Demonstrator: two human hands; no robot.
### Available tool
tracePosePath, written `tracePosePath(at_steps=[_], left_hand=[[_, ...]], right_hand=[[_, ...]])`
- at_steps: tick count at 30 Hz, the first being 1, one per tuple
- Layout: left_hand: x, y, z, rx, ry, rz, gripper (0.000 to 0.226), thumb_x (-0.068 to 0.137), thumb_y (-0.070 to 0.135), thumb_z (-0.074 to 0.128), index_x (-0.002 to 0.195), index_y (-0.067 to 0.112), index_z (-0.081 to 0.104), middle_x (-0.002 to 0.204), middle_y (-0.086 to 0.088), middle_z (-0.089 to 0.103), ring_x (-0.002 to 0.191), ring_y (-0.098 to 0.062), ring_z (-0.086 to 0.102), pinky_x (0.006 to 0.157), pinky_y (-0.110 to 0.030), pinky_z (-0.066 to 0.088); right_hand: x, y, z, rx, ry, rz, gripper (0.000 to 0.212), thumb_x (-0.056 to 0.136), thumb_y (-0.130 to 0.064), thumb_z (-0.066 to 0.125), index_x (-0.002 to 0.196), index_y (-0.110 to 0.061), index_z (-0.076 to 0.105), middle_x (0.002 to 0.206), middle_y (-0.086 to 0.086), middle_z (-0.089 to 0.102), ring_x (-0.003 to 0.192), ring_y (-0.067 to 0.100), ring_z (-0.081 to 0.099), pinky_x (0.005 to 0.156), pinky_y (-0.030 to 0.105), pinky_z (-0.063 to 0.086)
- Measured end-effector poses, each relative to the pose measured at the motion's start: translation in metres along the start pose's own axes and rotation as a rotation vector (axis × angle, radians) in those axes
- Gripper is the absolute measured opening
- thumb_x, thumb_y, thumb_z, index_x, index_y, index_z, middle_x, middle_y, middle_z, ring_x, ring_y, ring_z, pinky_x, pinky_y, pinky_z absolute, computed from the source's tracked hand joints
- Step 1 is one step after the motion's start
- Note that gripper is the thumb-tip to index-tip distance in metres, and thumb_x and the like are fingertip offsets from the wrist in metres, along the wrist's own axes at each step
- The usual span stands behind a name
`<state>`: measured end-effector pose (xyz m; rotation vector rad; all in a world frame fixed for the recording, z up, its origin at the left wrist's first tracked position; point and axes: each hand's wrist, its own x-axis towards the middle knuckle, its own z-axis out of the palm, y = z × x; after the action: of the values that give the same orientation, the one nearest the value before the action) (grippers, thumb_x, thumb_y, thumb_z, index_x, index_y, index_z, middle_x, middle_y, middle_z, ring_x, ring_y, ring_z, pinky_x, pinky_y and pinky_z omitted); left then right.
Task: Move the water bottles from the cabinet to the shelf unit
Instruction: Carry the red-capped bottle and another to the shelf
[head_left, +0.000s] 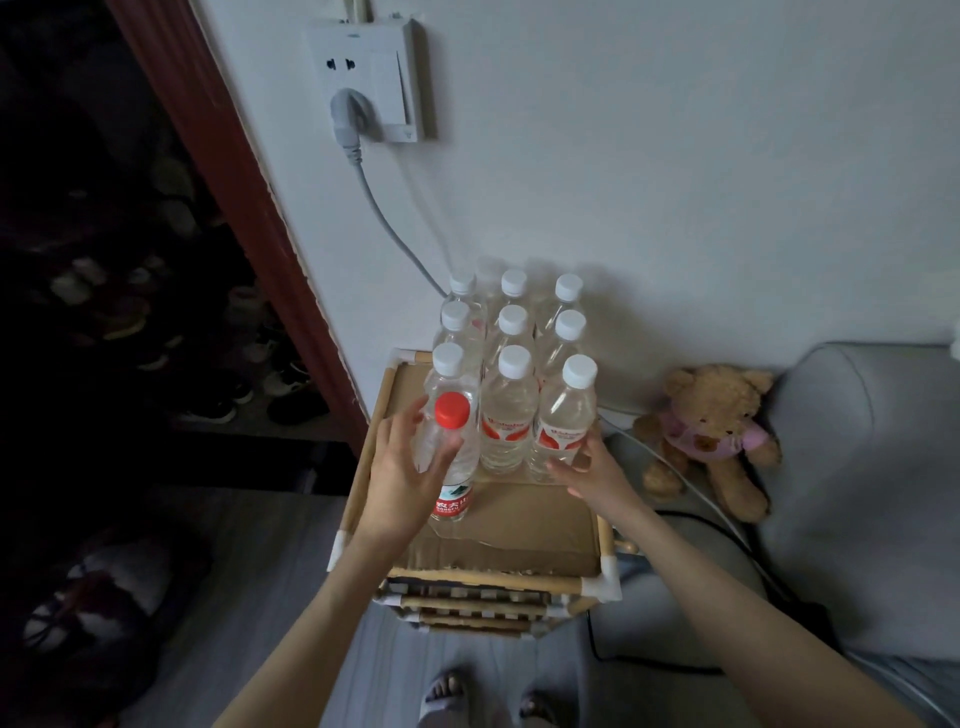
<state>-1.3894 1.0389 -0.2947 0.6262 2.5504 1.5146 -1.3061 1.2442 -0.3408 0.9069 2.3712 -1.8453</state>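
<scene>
Both bare forearms reach forward and down over the top of the shelf unit (602, 566), a bamboo-framed rack with a cardboard sheet on its top tier. The left hand (400, 467) wraps around the upper body of a red-capped bottle (448, 457), fingers curled around its far side and thumb across the near side, so the bottle is gripped; its base is on or just above the cardboard at the front left, and which of the two cannot be told. The right hand (587, 467) has its fingers spread and fairly straight, fingertips touching the lower side of the front-right white-capped bottle (563, 415). That bottle belongs to a block of white-capped bottles (511, 364) standing upright in three rows against the wall. A teddy bear (711, 431) sits just right of the shelf.
</scene>
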Motion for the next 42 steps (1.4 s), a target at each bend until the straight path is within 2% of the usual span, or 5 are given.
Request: tracePosePath(at_steps=[10, 15, 23, 28, 42], left_hand=[[-0.029, -0.048, 0.044, -0.060, 0.047, -0.395, 0.090, 0.059, 0.030, 0.082, 0.132, 0.012, 0.033, 0.123, -0.013, 0.040, 0.119, -0.029, 0.040, 0.101, -0.050, 0.036], [-0.027, -0.064, 0.056, -0.193, 0.073, -0.499, 0.067, 0.068, 0.020, 0.078, 0.124, 0.015, 0.043, 0.120, -0.008, 0.058, 0.109, -0.021, 0.056, 0.093, -0.042, 0.047], [-0.025, -0.071, 0.060, -0.274, 0.077, -0.453, 0.058, 0.073, 0.011, 0.072, 0.124, 0.012, 0.044, 0.119, -0.006, 0.058, 0.108, -0.019, 0.057, 0.083, -0.027, 0.045], [-0.024, -0.074, 0.060, -0.272, 0.042, -0.439, 0.056, 0.075, 0.013, 0.071, 0.123, 0.014, 0.043, 0.120, -0.006, 0.057, 0.110, -0.019, 0.056, 0.083, -0.026, 0.044], [-0.025, -0.083, 0.058, -0.308, -0.056, -0.451, 0.080, 0.064, 0.051, 0.072, 0.130, 0.028, 0.035, 0.131, -0.006, 0.047, 0.118, -0.016, 0.051, 0.096, -0.048, 0.047]], right_hand=[[0.010, 0.013, 0.007, -0.001, 0.103, 0.013, 0.071, 0.083, -0.025, 0.066, 0.140, -0.022, 0.024, 0.138, -0.003, 0.045, 0.099, 0.006, 0.056, 0.094, 0.033, 0.047], [0.009, 0.016, 0.011, -0.011, 0.053, 0.065, 0.065, 0.084, -0.032, 0.063, 0.138, -0.019, 0.030, 0.132, -0.009, 0.043, 0.106, 0.007, 0.049, 0.100, 0.031, 0.041], [0.020, 0.025, 0.020, -0.039, 0.190, 0.061, 0.055, 0.083, -0.017, 0.066, 0.131, -0.008, 0.040, 0.133, 0.008, 0.052, 0.117, 0.023, 0.054, 0.058, -0.009, 0.033], [0.023, 0.024, 0.019, -0.035, 0.178, 0.065, 0.057, 0.084, -0.020, 0.065, 0.133, -0.014, 0.037, 0.135, 0.003, 0.051, 0.117, 0.020, 0.054, 0.085, 0.016, 0.036], [0.027, 0.034, 0.021, 0.053, 0.146, 0.156, 0.059, 0.078, -0.031, 0.070, 0.130, -0.017, 0.044, 0.127, 0.003, 0.056, 0.105, 0.018, 0.059, 0.099, 0.045, 0.046]])
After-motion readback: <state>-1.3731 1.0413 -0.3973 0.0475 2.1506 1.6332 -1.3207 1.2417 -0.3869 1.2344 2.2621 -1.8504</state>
